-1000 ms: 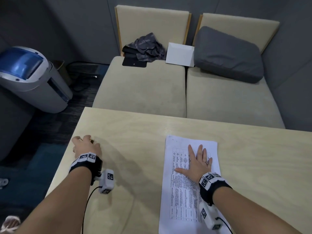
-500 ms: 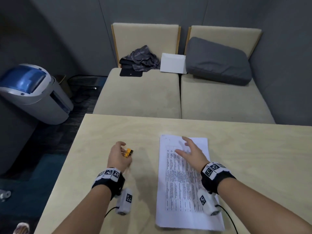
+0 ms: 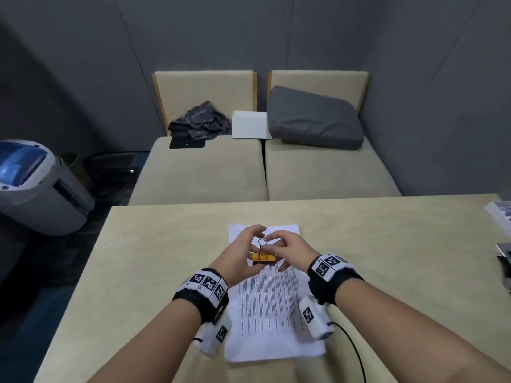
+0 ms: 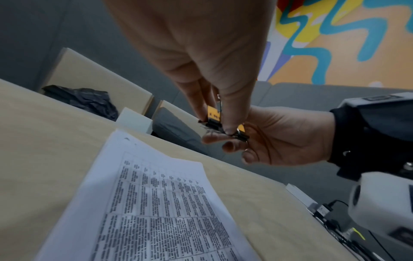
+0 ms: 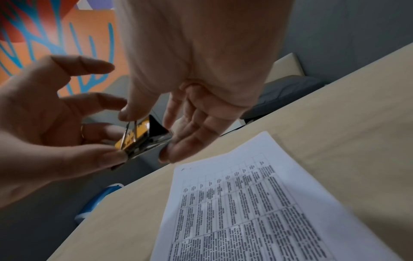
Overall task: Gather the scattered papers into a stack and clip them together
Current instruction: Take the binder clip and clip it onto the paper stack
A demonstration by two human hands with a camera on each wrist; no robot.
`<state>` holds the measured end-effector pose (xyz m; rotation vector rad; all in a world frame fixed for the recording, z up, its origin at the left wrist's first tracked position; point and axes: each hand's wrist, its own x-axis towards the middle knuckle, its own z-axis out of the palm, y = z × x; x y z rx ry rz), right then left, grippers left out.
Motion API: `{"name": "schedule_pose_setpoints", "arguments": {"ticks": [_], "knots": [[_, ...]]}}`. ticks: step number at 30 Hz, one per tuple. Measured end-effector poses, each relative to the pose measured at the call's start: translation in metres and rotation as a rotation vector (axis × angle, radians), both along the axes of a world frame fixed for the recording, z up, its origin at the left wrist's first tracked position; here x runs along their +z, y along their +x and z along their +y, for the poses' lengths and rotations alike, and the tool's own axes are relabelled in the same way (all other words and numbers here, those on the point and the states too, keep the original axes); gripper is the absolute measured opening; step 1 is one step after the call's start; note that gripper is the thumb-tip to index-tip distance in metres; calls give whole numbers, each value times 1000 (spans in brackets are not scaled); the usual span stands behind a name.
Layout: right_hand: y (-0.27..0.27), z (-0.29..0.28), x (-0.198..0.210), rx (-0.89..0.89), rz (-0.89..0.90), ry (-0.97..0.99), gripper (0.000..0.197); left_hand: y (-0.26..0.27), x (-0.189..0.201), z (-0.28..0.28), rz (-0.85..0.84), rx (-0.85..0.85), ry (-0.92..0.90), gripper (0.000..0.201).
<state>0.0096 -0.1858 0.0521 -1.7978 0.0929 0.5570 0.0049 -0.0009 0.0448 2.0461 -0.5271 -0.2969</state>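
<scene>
A stack of printed papers (image 3: 265,313) lies flat on the pale wooden table (image 3: 166,258), its long side running away from me. Above its far half, both hands hold a yellow and black binder clip (image 3: 264,259) in the air. My left hand (image 3: 255,248) pinches the clip's body from the left. My right hand (image 3: 276,251) has its thumb on a wire handle and its fingers curled under the clip's end. The left wrist view shows the clip (image 4: 214,114) between left fingertips over the papers (image 4: 156,203). The right wrist view shows the clip (image 5: 138,139) between both hands.
Printed sheets (image 3: 500,214) and a dark item (image 3: 504,255) sit at the table's right edge. Beyond the table is a beige sofa with a grey cushion (image 3: 312,120), a white box (image 3: 249,124) and dark clothing (image 3: 201,123). A white and blue appliance (image 3: 36,186) stands on the floor at left.
My left hand carried the clip from the table's left side to above the papers. My right hand lifted off the papers and took hold of the clip too.
</scene>
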Motion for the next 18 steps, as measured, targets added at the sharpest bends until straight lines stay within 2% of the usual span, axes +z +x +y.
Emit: {"name": "schedule_pose_setpoints", "arguments": {"ticks": [4,6,8,11,15,18], "knots": [[-2,-20,-5,-104,17,38,27,2,-3,-13,-19,9,35,86],[-2,-30,-10,-168,28,66,18,5,-7,-12,14,73,21,86],[-2,-41,-18,-192,30,64,2,8,-13,-6,56,162,50,80],[1,-54,-31,-241,82,67,8,12,-29,7,92,275,210,63],[10,-68,-47,-271,215,-10,9,21,-53,22,256,480,388,60],[16,-76,-56,-265,322,-1,9,29,-65,27,421,567,398,61]]}}
